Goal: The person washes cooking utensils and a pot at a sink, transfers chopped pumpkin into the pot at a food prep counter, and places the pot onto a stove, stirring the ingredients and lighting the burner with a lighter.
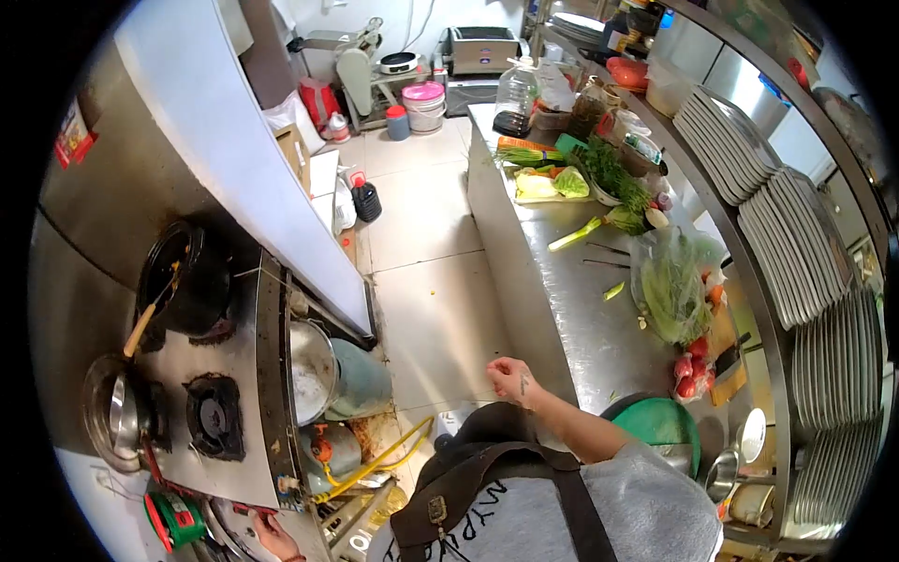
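Note:
My left hand (274, 538) is at the bottom left edge, below the stove (197, 468). Its fingers are closed around a small dark red piece (245, 510) that I cannot make out, beside a round metal pan or lid (223, 530). A green and red round container (174, 518) stands just left of it. My right hand (511, 379) hangs over the tiled floor, near the front edge of the steel counter (585, 323). Its fingers are curled loosely in and nothing shows in them.
A black pot (192, 286) and a steel pan (112, 412) sit by the burner (214, 417). Bagged lettuce (676, 290), tomatoes (694, 368) and a green basin (660, 426) are on the counter. Stacked plates (796, 244) fill the shelf. A yellow hose (375, 464) crosses near the gas cylinder.

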